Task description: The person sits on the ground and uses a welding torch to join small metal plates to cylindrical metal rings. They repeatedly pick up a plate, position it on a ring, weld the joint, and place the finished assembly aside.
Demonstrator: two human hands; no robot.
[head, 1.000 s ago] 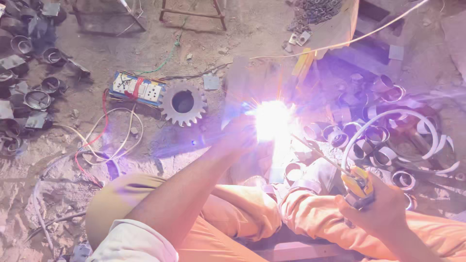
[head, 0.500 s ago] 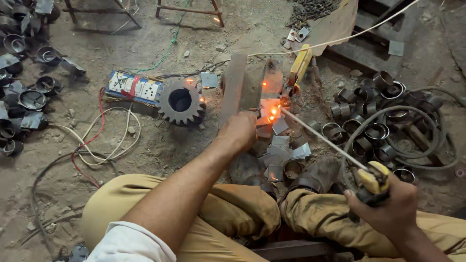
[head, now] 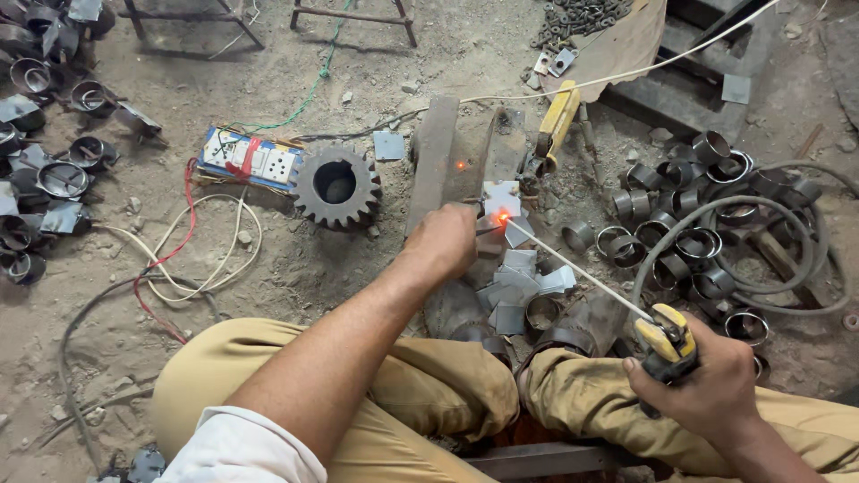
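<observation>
Two hands share the weld: the left hand point(head: 445, 240) presses down on a small metal piece point(head: 490, 234) beside the upright steel plate point(head: 434, 161) on the dirt floor, steadying the joint. The right hand point(head: 711, 380) grips a yellow electrode holder point(head: 667, 335); its thin rod point(head: 573, 266) ends at a glowing orange spot point(head: 503, 216).

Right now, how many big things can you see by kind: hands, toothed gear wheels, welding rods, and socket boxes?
Hands: 2, the left hand and the right hand
Gear wheels: 1, the gear wheel
Welding rods: 1, the welding rod, clamped in the yellow holder
Socket boxes: 1, the socket box
Total: 5
</observation>
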